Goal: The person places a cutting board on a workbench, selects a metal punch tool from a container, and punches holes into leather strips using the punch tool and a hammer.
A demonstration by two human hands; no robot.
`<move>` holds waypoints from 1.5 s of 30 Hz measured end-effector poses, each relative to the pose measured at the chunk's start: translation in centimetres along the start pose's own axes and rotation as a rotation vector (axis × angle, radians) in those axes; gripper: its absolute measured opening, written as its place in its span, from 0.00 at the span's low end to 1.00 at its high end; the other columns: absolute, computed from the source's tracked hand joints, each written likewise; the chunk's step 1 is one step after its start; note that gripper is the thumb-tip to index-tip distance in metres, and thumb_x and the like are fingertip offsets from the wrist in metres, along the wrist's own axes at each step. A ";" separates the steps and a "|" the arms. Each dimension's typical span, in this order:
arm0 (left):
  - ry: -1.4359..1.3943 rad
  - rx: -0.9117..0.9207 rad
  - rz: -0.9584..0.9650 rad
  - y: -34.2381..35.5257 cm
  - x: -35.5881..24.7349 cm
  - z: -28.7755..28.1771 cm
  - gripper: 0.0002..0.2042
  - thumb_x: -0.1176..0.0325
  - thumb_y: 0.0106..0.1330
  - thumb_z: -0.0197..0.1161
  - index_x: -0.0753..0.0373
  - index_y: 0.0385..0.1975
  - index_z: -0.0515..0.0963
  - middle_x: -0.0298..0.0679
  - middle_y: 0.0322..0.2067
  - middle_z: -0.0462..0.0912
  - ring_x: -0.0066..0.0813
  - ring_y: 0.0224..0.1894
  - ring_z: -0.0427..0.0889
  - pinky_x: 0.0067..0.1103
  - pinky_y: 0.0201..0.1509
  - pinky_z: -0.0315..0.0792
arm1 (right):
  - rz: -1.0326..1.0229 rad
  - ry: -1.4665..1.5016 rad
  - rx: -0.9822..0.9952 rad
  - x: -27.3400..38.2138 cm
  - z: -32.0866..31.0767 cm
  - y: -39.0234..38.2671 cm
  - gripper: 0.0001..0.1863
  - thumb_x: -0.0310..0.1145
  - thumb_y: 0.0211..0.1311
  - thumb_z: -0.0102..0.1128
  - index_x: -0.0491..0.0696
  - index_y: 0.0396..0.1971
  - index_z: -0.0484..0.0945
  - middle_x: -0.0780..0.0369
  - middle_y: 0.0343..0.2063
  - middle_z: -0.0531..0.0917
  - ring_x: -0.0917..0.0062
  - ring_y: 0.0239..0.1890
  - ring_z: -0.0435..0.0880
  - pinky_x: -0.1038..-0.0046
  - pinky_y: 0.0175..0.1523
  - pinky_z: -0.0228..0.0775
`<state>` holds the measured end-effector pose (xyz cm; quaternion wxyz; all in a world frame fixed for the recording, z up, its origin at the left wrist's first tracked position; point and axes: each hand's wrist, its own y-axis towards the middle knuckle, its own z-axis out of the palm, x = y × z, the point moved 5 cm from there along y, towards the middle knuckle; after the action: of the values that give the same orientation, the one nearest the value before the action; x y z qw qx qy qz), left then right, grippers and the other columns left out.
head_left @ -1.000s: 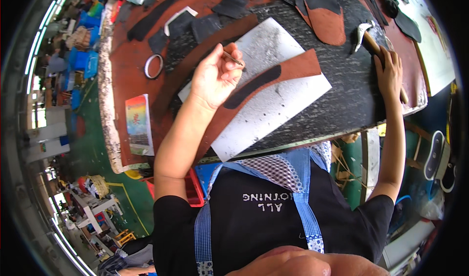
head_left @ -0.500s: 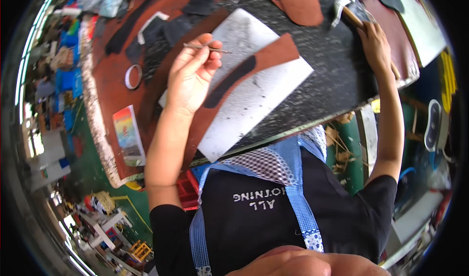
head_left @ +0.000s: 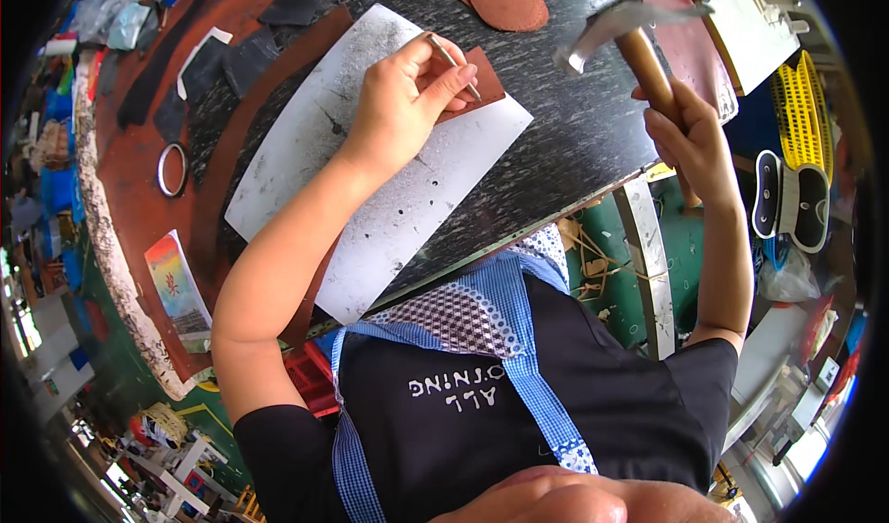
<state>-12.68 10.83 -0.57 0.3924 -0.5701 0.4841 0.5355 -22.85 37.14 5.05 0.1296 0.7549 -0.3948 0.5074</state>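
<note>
My left hand (head_left: 398, 106) pinches a thin metal rod tool (head_left: 443, 52), its lower end down by the end of a brown leather strip (head_left: 493, 88) on a white, speckled board (head_left: 417, 204). Most of that strip is hidden beneath my hand and forearm. My right hand (head_left: 690, 139) grips the wooden handle of a hammer (head_left: 645, 60), whose silver head is lifted over the dark work surface to the right of the board, slightly blurred.
The dark mat (head_left: 556, 153) lies on a red-brown bench top (head_left: 134, 199) with leather pieces (head_left: 505, 0), black scraps (head_left: 248, 60), a ring (head_left: 171, 169) and a colourful booklet (head_left: 176, 282). Yellow baskets (head_left: 801, 111) and black-and-white cut pieces (head_left: 790, 199) are beyond the right edge.
My left hand has turned and come down onto the leather strip's right end with the rod. My right hand has raised the hammer from the bench. The view has shifted slightly.
</note>
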 end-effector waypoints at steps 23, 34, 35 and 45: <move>0.182 -0.025 0.158 -0.2 -1.9 1.1 0.07 0.69 0.60 0.64 0.65 0.28 0.76 0.41 0.24 0.83 0.29 0.26 0.84 0.21 0.30 0.75 | -0.088 -0.123 0.010 1.6 -0.2 0.0 0.22 0.50 0.63 0.58 0.41 0.36 0.79 0.69 0.15 0.72 0.89 0.17 0.69 0.82 0.23 0.59; 0.564 0.041 0.364 -0.3 -3.7 1.9 0.04 0.73 0.61 0.62 0.68 0.31 0.79 0.40 0.25 0.83 0.27 0.27 0.83 0.19 0.31 0.76 | -0.249 -0.393 -0.010 3.6 0.8 -0.2 0.20 0.46 0.68 0.51 0.41 0.30 0.73 0.67 0.16 0.70 0.84 0.19 0.67 0.78 0.24 0.59; 0.395 0.025 0.212 -0.1 -3.0 1.5 0.04 0.73 0.63 0.61 0.68 0.33 0.79 0.39 0.25 0.83 0.23 0.28 0.83 0.18 0.33 0.77 | -0.229 -0.363 -0.045 2.9 0.3 -0.2 0.21 0.48 0.68 0.51 0.42 0.29 0.73 0.68 0.16 0.69 0.85 0.19 0.67 0.80 0.24 0.59; 0.565 0.121 0.314 0.0 -3.9 1.4 0.05 0.75 0.62 0.59 0.70 0.32 0.78 0.42 0.30 0.83 0.29 0.31 0.84 0.20 0.37 0.77 | -0.316 -0.067 -0.115 4.9 -0.1 -1.0 0.23 0.50 0.69 0.48 0.41 0.30 0.74 0.71 0.15 0.69 0.92 0.17 0.62 0.85 0.22 0.52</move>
<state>-12.87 12.69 3.15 0.1884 -0.5904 0.6865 0.3804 -21.34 35.55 9.52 0.2377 0.8153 -0.3036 0.4319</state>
